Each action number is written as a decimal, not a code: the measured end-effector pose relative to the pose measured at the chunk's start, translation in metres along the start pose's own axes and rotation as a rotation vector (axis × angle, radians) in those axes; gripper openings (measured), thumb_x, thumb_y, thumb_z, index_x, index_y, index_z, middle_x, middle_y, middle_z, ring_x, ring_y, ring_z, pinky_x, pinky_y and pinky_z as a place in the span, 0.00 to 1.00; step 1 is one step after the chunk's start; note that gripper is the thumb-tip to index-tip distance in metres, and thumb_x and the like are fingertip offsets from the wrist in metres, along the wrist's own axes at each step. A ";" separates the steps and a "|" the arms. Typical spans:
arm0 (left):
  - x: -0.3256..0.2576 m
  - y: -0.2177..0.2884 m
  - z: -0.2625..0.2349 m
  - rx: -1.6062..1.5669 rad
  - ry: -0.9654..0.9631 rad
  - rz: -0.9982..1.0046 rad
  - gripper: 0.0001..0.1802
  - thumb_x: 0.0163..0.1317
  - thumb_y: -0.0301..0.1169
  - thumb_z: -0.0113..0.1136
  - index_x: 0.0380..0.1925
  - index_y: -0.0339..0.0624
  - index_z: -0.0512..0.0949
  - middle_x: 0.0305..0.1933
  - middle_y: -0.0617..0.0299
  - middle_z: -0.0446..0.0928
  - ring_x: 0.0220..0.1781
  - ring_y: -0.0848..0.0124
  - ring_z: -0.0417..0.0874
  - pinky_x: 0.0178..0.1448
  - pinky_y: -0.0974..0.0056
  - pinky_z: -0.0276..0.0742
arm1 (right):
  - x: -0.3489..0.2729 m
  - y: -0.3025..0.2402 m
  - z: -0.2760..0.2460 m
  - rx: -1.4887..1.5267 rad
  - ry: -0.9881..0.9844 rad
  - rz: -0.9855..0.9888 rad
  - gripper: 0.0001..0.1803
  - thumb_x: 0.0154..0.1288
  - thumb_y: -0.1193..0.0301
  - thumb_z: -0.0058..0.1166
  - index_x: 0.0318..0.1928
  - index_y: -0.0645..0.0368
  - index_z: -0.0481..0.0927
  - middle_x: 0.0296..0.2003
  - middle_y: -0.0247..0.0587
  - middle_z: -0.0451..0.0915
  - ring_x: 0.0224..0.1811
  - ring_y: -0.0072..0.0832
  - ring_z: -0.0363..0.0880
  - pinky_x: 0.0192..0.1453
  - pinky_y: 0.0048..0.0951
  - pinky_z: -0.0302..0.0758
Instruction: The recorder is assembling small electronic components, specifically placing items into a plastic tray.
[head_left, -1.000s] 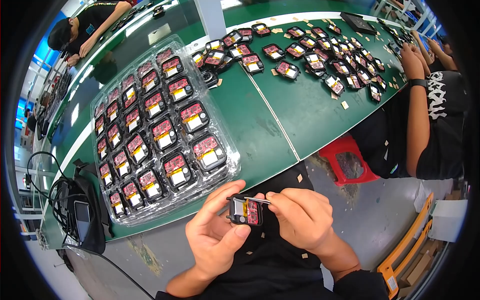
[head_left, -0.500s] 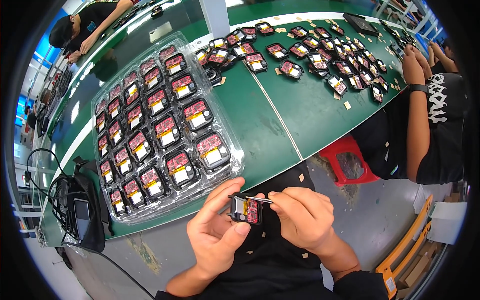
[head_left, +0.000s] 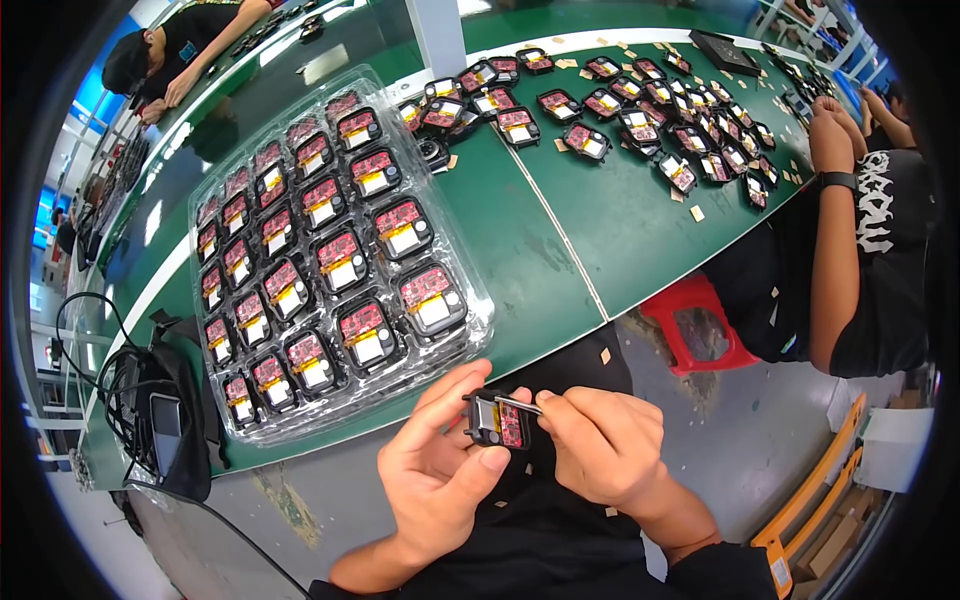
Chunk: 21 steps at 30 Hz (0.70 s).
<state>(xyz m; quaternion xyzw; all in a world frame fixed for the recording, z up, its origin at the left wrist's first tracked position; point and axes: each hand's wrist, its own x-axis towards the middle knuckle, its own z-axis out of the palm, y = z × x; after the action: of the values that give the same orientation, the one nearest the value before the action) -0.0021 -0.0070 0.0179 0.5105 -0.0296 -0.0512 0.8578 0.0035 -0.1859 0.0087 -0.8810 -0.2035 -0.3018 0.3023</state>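
Head-worn fisheye, looking steeply down.
Close over both hands at the lower edge; green table [head_left: 560,240] stretching away above, edges bent toward the rim.

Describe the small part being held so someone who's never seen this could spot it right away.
Start at the long green worktable and its clear plastic tray of red-and-black modules. Below the table's near edge, the left hand and right hand meet over a dark lap. Between them sits the small black module with a red board, the only one off the table.
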 end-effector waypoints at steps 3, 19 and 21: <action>-0.004 0.001 -0.003 -0.007 0.024 -0.026 0.31 0.64 0.19 0.67 0.67 0.23 0.70 0.75 0.36 0.64 0.70 0.46 0.77 0.71 0.49 0.79 | -0.001 -0.003 -0.001 0.005 -0.027 -0.002 0.13 0.51 0.78 0.70 0.40 0.64 0.87 0.30 0.36 0.81 0.21 0.25 0.79 0.22 0.23 0.72; 0.033 0.105 -0.060 0.621 0.186 0.611 0.29 0.54 0.19 0.58 0.60 0.36 0.69 0.59 0.52 0.71 0.59 0.55 0.83 0.65 0.53 0.80 | 0.091 0.063 0.025 -0.171 -0.109 0.307 0.27 0.69 0.66 0.64 0.65 0.56 0.74 0.39 0.48 0.78 0.31 0.52 0.83 0.32 0.49 0.78; 0.064 0.119 -0.072 0.748 0.172 0.669 0.23 0.59 0.11 0.58 0.54 0.37 0.71 0.61 0.52 0.71 0.59 0.60 0.82 0.63 0.57 0.80 | 0.103 0.080 0.035 -0.296 -0.236 0.367 0.34 0.72 0.59 0.60 0.75 0.49 0.66 0.41 0.49 0.79 0.33 0.54 0.84 0.35 0.54 0.79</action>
<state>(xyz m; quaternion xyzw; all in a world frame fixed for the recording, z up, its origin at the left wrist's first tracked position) 0.0761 0.1049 0.0878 0.7476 -0.1371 0.2825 0.5852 0.1362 -0.2035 0.0212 -0.9668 -0.0277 -0.1637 0.1941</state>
